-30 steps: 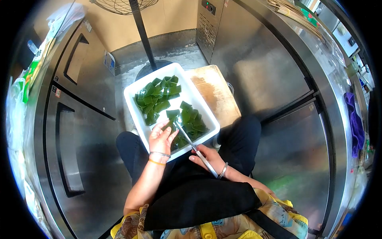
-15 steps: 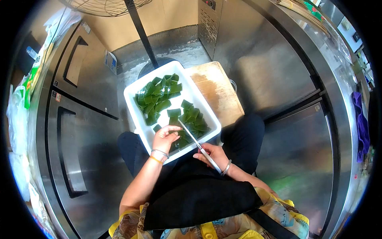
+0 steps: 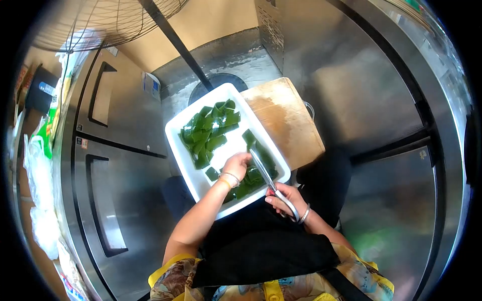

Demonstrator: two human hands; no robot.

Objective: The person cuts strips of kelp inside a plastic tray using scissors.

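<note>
A white rectangular tub (image 3: 176, 134) holds glossy dark-green pieces of kelp. Cut pieces of kelp (image 3: 206, 131) are heaped at its far left, and longer kelp (image 3: 265, 154) lies along the right side. My left hand (image 3: 236, 166) is over the middle of the tub, its fingers closed at the edge of the right-hand kelp; the fingertips are partly hidden. In my right hand (image 3: 288, 199) is a pair of scissors (image 3: 263, 169) with metal blades and light handles. The blades point away from me across the kelp, their tips close to my left fingers.
A wooden board (image 3: 283, 118) lies right of the tub. Behind stands a fan pole (image 3: 175, 42) on a round base (image 3: 221, 79). Steel cabinets (image 3: 120, 185) flank me on the left, with more steel doors (image 3: 386, 200) on the right. Plastic bags (image 3: 42, 175) hang at far left.
My left hand has moved right and forward, onto the right-hand kelp. The scissors have turned to a steeper angle. The view has shifted, showing more of the fan.
</note>
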